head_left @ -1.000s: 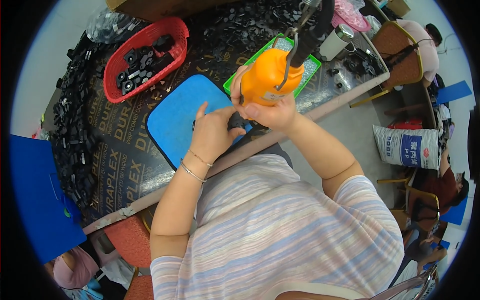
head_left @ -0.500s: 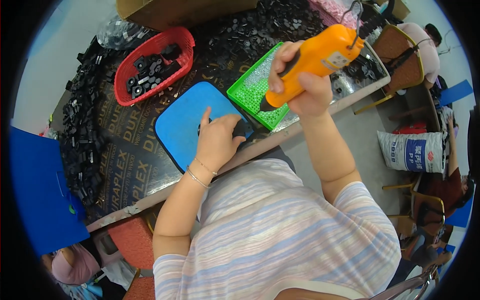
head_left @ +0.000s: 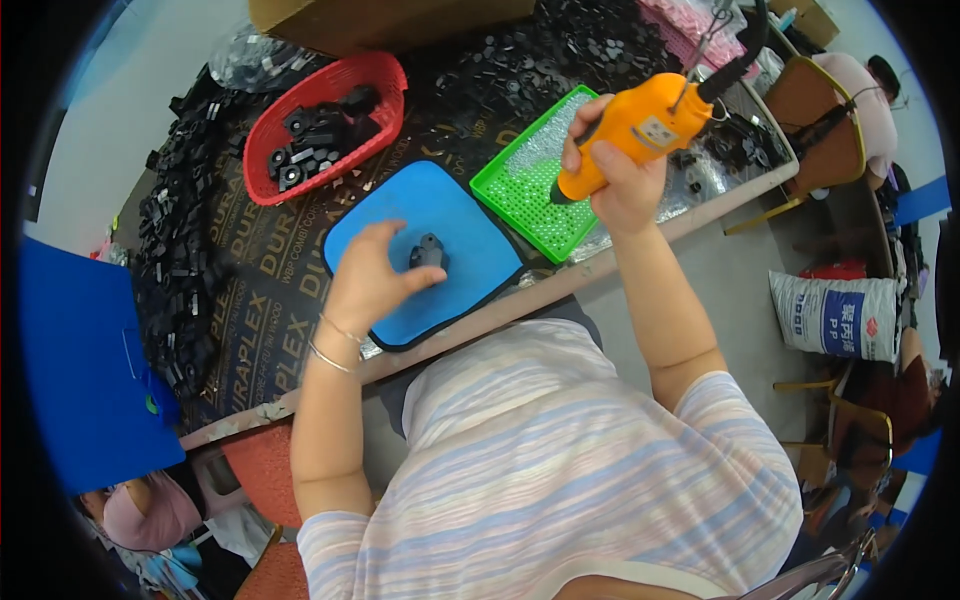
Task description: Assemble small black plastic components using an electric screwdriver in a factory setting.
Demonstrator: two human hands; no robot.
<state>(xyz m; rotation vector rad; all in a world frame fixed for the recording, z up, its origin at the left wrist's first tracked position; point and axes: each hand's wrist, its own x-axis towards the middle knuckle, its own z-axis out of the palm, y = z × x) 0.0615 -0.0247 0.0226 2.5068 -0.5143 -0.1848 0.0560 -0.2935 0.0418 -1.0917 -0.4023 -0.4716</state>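
Note:
My right hand [head_left: 625, 185] grips an orange electric screwdriver [head_left: 650, 118], its dark tip pointing down over the green perforated tray [head_left: 548, 222]. Small silvery pieces, likely screws, lie in the far part of that tray. On the blue mat [head_left: 455, 300] rests a small black plastic part [head_left: 430, 255]. Beside it my left hand [head_left: 368, 275] is open, thumb stretched out and fingers apart. The thumb tip reaches the part's near edge; whether it touches I cannot tell.
A red basket [head_left: 397, 100] of black parts stands left of the far mat edge. Loose black parts [head_left: 180, 260] heap along the table's left and far sides. A cardboard box [head_left: 390, 22] sits at the back. A white sack [head_left: 835, 318] stands on the right; other people sit nearby.
My left hand has shifted left and opened, leaving the black part uncovered on the mat. My right hand has moved slightly right with the screwdriver, its tip still over the green tray.

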